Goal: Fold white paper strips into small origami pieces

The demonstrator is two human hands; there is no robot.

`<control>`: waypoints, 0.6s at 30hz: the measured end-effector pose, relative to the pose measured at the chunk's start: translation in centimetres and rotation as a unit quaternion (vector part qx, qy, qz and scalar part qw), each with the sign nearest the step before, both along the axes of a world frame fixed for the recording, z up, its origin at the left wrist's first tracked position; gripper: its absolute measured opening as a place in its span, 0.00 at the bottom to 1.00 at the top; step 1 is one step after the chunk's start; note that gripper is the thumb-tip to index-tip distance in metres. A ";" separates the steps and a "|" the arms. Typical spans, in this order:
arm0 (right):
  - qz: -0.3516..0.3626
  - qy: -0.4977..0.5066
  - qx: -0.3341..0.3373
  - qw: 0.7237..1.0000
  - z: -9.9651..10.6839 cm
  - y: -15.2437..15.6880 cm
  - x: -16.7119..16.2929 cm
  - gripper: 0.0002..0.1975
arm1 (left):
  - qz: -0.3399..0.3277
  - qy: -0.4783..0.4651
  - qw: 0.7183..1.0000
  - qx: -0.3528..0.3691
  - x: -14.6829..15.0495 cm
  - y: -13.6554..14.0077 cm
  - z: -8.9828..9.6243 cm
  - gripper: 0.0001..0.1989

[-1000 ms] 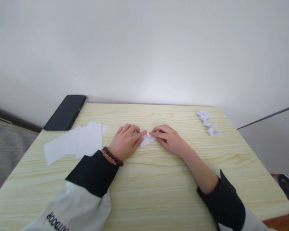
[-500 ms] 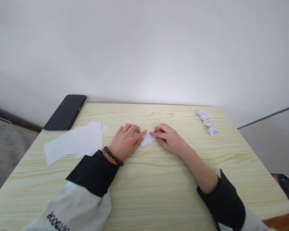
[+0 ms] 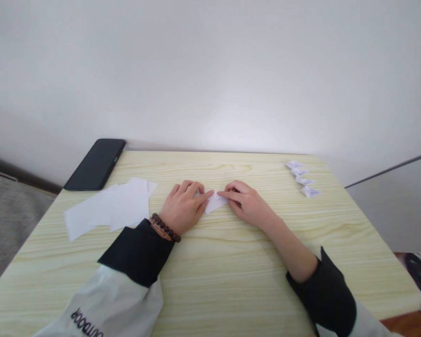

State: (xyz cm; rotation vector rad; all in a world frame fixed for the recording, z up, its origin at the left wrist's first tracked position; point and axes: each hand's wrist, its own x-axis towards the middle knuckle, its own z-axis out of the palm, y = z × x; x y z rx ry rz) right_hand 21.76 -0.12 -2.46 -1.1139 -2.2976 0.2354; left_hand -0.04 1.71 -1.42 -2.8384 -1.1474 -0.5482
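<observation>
A small folded piece of white paper [image 3: 214,204] lies on the table between my hands. My left hand [image 3: 185,206] grips its left side, with thumb and fingertips closed on the edge. On the opposite side, my right hand [image 3: 244,201] pinches the paper, its index finger stretched along the top. The fingertips nearly meet over the paper's upper edge. Parts of the paper are hidden beneath the fingers. A beaded bracelet [image 3: 164,228] sits on my left wrist.
Loose white paper sheets [image 3: 129,206] overlap on the table's left side. Behind them a black tablet or phone [image 3: 96,164] rests at the far left corner. Several folded white paper pieces [image 3: 309,191] stand in a row at the right. A white wall [image 3: 210,75] borders the table's far edge.
Almost nothing differs. Both hands stay on the folded paper in the same place, and the small flap at its top looks slightly flatter.
</observation>
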 end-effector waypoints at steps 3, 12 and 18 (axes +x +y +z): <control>-0.018 -0.003 -0.003 1.000 0.2 -0.1 -0.1 0.14 | 0.013 -0.014 1.000 0.000 0.1 -0.1 0.1 0.13; -0.040 0.057 -0.032 0.997 0.1 -0.2 -0.4 0.10 | 0.052 -0.061 0.997 -0.016 0.4 0.4 -0.5 0.12; -0.026 0.078 -0.030 0.996 0.0 -0.1 -0.3 0.10 | 0.043 -0.075 0.995 -0.040 0.3 0.5 -0.6 0.12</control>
